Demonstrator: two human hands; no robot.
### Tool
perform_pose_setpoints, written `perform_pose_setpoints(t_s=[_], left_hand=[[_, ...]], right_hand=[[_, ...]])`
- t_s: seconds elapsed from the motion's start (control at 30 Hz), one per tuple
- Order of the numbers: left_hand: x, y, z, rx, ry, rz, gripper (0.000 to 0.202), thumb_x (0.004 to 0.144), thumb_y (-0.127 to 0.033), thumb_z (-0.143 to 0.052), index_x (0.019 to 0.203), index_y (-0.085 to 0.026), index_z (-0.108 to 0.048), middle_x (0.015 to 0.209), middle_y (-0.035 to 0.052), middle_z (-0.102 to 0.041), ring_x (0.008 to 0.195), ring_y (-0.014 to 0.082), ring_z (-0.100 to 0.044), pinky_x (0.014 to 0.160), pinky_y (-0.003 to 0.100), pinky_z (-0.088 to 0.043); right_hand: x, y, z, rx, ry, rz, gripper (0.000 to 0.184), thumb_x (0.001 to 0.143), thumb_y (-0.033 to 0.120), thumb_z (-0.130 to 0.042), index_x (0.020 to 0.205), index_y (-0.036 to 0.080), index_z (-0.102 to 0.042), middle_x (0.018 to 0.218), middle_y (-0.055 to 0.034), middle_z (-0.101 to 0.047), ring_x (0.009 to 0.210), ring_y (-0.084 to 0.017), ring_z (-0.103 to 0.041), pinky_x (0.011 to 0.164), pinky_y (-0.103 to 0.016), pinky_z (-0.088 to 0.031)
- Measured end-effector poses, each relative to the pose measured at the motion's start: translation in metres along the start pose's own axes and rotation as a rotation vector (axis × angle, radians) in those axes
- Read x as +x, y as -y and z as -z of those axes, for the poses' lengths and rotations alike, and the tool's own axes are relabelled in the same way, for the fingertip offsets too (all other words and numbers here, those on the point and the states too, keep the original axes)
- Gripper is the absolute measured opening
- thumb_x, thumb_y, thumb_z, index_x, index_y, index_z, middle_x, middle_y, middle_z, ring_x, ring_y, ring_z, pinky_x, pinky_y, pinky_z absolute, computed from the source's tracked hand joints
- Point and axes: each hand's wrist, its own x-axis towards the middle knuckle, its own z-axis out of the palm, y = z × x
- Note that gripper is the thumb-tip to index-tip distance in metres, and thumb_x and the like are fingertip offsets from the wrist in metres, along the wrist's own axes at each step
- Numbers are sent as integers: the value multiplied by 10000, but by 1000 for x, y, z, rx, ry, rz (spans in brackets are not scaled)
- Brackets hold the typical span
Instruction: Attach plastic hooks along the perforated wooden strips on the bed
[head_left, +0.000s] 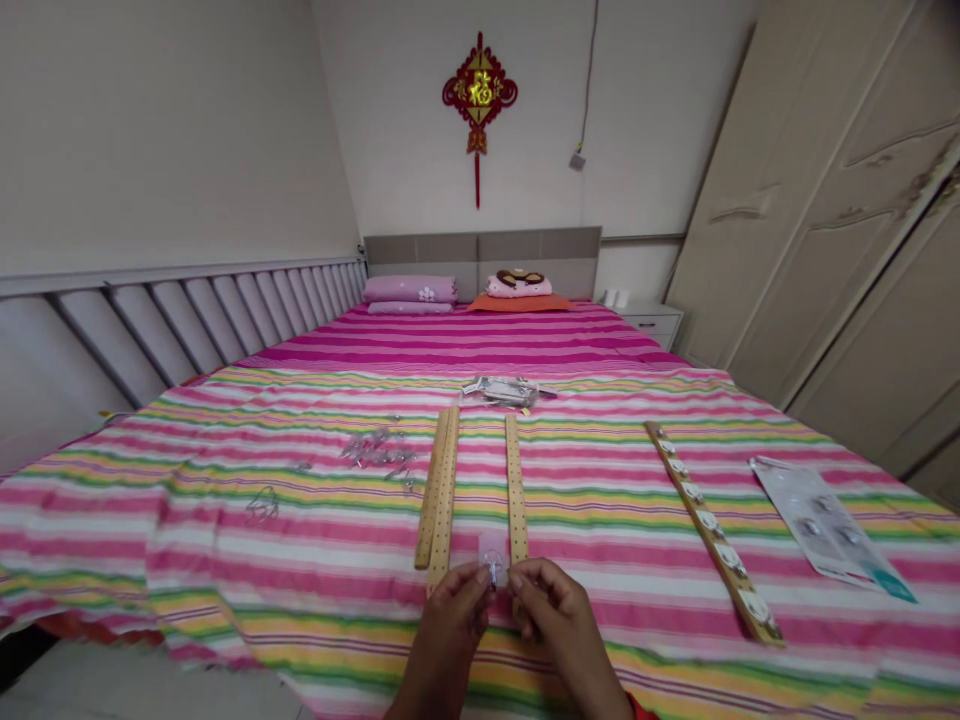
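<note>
Between my two hands is a small clear adhesive hook (493,562) with a metal hook on a see-through square backing. My left hand (459,605) pinches its left side with thumb and fingers. On the other side, the fingertips of my right hand (551,600) close on its right edge. Under and beside the right fingers runs a narrow wooden strip with holes (515,480). Two more wooden strips (442,490) lie side by side just beyond my left hand.
Loose clear hooks (379,450) are heaped at the left, near a tangle of thin wire or plastic (262,505). A plastic packet (506,390) lies beyond the strips. At right are a strip bearing several round white pieces (709,522) and a blister pack (825,530) on the striped bedspread.
</note>
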Motion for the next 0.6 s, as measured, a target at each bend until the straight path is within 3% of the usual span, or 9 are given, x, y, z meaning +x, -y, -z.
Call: perform_pose_setpoints(t_s=[0.33,0.5,0.6], left_hand=[[6,20,-2,97,27,-36,366,503,-391,-829,747,-156,-691,618,-12,-637,579,54,-544,534,142,-378],[15,23,1,239,-53,-81,482,443,-450,-824,781,-141,-674,647,19,-669,576,108,-587,527,194,-408],[16,17,-1,329,-19,-138,485,528,-496,-764,848,-147,-659,696,34,-687,647,155,-633,586,238,-451]], right_hand=[[0,-1,8,58,-72,-40,443,591,569,-733,654,152,-596,446,48,-513,368,-62,-397,390,-197,-278],[3,-1,10,77,-89,-40,432,552,549,-757,627,154,-597,442,36,-544,366,-68,-420,385,-200,-301],[6,-3,14,96,-114,-58,419,541,536,-759,621,158,-596,410,50,-525,344,-66,-407,370,-198,-298]])
